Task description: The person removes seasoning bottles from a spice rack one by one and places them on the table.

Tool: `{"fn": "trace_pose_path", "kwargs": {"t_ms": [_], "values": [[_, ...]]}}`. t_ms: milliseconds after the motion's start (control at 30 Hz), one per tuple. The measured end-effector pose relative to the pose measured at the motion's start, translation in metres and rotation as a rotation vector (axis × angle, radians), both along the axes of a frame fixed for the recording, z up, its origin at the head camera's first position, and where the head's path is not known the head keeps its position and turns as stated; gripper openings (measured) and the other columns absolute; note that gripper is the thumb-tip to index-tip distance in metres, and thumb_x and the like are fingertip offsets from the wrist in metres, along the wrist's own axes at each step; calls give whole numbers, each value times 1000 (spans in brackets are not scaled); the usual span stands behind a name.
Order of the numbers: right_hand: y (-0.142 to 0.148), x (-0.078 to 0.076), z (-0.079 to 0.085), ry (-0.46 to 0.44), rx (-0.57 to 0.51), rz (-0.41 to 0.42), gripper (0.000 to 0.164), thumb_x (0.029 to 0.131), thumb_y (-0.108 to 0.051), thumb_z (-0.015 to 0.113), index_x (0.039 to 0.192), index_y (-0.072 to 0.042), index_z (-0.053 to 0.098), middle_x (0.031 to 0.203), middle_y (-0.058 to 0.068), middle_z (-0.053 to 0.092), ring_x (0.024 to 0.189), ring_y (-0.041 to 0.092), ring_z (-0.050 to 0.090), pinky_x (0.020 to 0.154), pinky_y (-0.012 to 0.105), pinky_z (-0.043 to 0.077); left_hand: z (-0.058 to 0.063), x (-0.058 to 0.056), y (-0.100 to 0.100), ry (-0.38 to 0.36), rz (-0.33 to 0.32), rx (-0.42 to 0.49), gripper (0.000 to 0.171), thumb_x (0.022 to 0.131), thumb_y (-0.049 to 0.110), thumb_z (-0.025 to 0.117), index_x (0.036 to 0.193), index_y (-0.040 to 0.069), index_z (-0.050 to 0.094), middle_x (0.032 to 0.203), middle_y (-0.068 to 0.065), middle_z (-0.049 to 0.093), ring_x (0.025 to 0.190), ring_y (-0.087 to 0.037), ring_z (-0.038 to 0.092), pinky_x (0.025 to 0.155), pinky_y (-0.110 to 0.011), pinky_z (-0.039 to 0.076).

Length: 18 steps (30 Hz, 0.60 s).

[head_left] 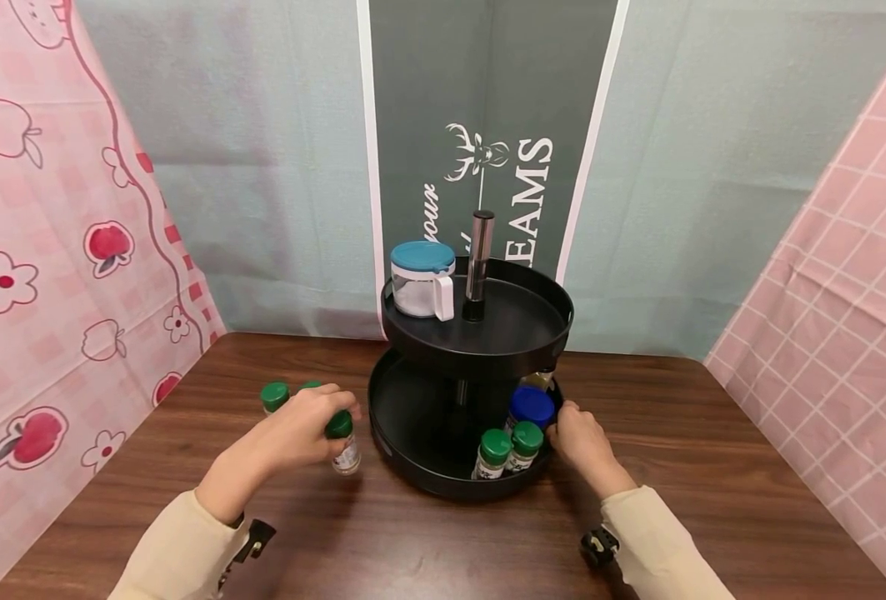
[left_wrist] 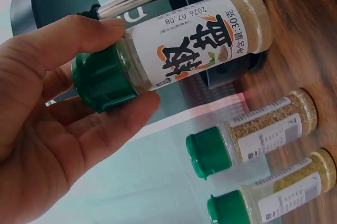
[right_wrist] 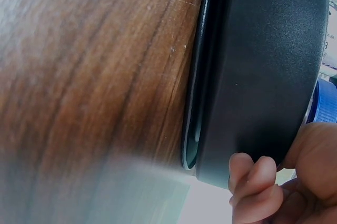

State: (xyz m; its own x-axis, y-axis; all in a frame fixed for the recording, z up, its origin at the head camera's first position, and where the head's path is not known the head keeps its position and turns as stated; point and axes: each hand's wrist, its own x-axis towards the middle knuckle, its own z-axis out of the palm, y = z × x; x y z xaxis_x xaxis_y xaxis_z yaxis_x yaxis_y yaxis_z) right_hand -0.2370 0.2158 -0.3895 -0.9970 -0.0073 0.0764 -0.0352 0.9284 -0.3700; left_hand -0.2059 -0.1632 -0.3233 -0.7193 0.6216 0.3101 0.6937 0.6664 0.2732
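Note:
My left hand [head_left: 303,427] grips a spice jar [left_wrist: 189,42] by its green cap, thumb and fingers on either side. Tan powder fills the jar, and its white label carries dark characters. Beyond it, two more green-capped spice jars [left_wrist: 274,129] stand on the table. At the right side of the black two-tier rotating rack [head_left: 443,483], my right hand [head_left: 583,437] pinches the lower tray's rim, thumb over the edge and curled fingers against the outer wall [right_wrist: 263,76]. Two green-capped jars [head_left: 493,450] and a blue-lidded container [head_left: 531,405] sit in that lower tray near this hand.
A clear jar with a blue lid and white handle [head_left: 422,283] stands on the upper tray, left of the metal post [head_left: 480,258]. Another small bottle [head_left: 538,379] is partly hidden behind the blue-lidded container. Cloth hangings surround the wooden table [head_left: 675,467] at the back and sides.

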Motion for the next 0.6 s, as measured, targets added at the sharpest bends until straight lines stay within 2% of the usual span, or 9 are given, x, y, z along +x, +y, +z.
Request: {"fn": "trace_pose_path", "kwargs": {"t_ms": [267,600], "values": [[0,0,0,13,-4,1,23,79,-7,52,91,12,47,69,24,53,60,32,53,52,44,44,-4,-2,-10,-11,20,-15,29,64,2,68,90,11,61,88,-2,58,76,-12,52,60,-31,49],[0,0,1,0,-10,2,28,80,-7,51,96,16,46,69,24,53,59,31,52,52,43,44,-11,-5,-20,-3,46,-23,28,62,0,71,86,12,61,83,-1,56,71,-11,51,58,-30,48]]}}
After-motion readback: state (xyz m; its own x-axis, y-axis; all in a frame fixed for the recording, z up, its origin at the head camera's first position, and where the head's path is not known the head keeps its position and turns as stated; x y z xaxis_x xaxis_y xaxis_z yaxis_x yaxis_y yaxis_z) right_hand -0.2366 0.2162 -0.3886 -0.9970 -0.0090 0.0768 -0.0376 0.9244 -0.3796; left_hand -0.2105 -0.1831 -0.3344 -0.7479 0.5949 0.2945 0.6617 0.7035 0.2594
